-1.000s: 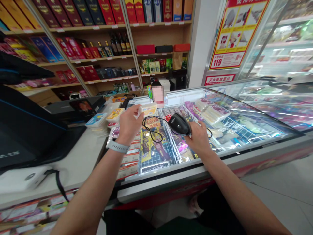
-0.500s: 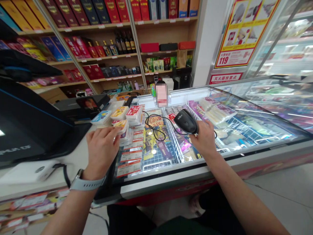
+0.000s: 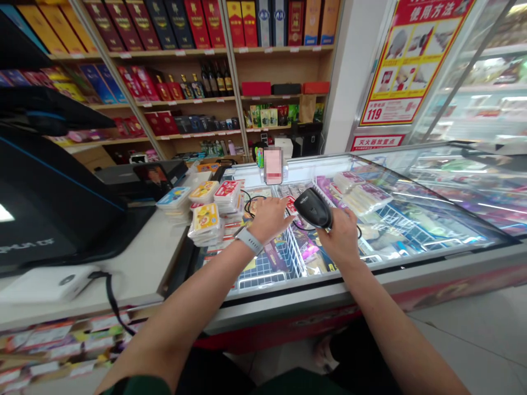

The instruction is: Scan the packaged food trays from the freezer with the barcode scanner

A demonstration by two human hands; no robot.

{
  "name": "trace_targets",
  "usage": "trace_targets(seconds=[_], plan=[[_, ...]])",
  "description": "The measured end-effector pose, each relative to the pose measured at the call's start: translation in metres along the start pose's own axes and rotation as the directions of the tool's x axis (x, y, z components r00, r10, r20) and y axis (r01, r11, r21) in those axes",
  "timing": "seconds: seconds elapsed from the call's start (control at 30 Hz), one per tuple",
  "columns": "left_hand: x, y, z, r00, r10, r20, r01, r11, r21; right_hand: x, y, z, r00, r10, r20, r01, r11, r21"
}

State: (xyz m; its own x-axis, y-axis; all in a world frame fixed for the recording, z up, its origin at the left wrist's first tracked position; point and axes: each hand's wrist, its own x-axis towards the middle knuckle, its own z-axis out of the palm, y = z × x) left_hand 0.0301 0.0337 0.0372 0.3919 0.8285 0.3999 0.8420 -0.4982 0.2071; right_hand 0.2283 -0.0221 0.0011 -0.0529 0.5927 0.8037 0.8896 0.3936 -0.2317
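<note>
My right hand (image 3: pixel 340 237) grips a black barcode scanner (image 3: pixel 313 207) by its handle, its head tilted up and to the left. Close to the scanner's left side is my left hand (image 3: pixel 269 218), fingers stretched forward and thumb apart, with nothing seen in it. It hovers over the glass top of a chest freezer (image 3: pixel 288 288). Left of it stand stacks of small plastic packs: a yellow-labelled pack (image 3: pixel 206 218) on the nearest stack, a red-labelled pack (image 3: pixel 228 191) behind, and a blue-labelled pack (image 3: pixel 174 197) farther left. The scanner's black cable (image 3: pixel 249 203) runs behind my left hand.
A white counter (image 3: pixel 152 269) with a black checkout machine (image 3: pixel 53 203) and a white device (image 3: pixel 49 285) lies at left. Packs in clear wrap (image 3: pixel 362 195) lie at right on the freezer. A phone-like stand (image 3: pixel 273 165) is at its back. Shelves (image 3: pixel 181 52) of boxes stand behind.
My left hand has left the yellow-labelled pack and swung right, over the freezer glass beside the scanner. The right hand keeps hold of the scanner with little movement. The view has shifted slightly.
</note>
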Motion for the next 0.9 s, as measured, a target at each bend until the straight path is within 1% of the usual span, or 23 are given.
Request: trace_targets(seconds=[0.07, 0.13, 0.2, 0.3, 0.5, 0.63, 0.7, 0.77, 0.83, 0.9], plan=[[0.025, 0.004, 0.022, 1.0, -0.017, 0.025, 0.017, 1.0, -0.015, 0.0, 0.001, 0.001, 1.0, -0.015, 0.003, 0.015, 1.0, -0.005], [0.044, 0.004, 0.036, 0.998, -0.049, 0.046, 0.05, 0.998, -0.026, 0.0, 0.002, 0.001, 1.0, -0.024, 0.006, 0.024, 1.0, 0.001], [0.054, 0.003, 0.045, 0.995, -0.077, 0.06, 0.079, 0.996, -0.033, 0.0, 0.003, 0.001, 1.0, -0.029, 0.007, 0.029, 1.0, 0.008], [0.057, 0.002, 0.049, 0.995, -0.084, 0.058, 0.087, 0.995, -0.048, 0.0, 0.004, 0.002, 0.999, -0.031, 0.008, 0.031, 0.999, 0.011], [0.046, 0.002, 0.048, 1.0, -0.016, 0.011, 0.017, 0.989, -0.148, -0.001, 0.005, 0.001, 0.999, -0.032, -0.001, 0.032, 0.999, 0.01], [0.043, -0.01, 0.037, 0.998, -0.015, -0.064, -0.003, 0.964, -0.265, -0.001, 0.003, -0.001, 1.0, -0.026, -0.004, 0.026, 1.0, 0.012], [0.041, -0.021, 0.029, 0.992, -0.059, -0.111, 0.019, 0.942, -0.335, -0.001, 0.003, -0.002, 1.0, -0.028, -0.003, 0.028, 1.0, 0.013], [0.039, -0.034, 0.022, 0.978, -0.14, -0.154, 0.065, 0.909, -0.413, 0.0, 0.003, -0.001, 1.0, -0.028, 0.003, 0.028, 1.0, 0.012], [0.036, -0.047, 0.017, 0.952, -0.246, -0.183, 0.123, 0.854, -0.506, 0.0, 0.003, 0.0, 1.0, -0.025, 0.011, 0.025, 1.0, 0.01], [0.033, -0.057, 0.017, 0.913, -0.361, -0.192, 0.174, 0.767, -0.618, 0.0, 0.002, 0.001, 0.999, -0.021, 0.025, 0.021, 1.0, 0.009]])
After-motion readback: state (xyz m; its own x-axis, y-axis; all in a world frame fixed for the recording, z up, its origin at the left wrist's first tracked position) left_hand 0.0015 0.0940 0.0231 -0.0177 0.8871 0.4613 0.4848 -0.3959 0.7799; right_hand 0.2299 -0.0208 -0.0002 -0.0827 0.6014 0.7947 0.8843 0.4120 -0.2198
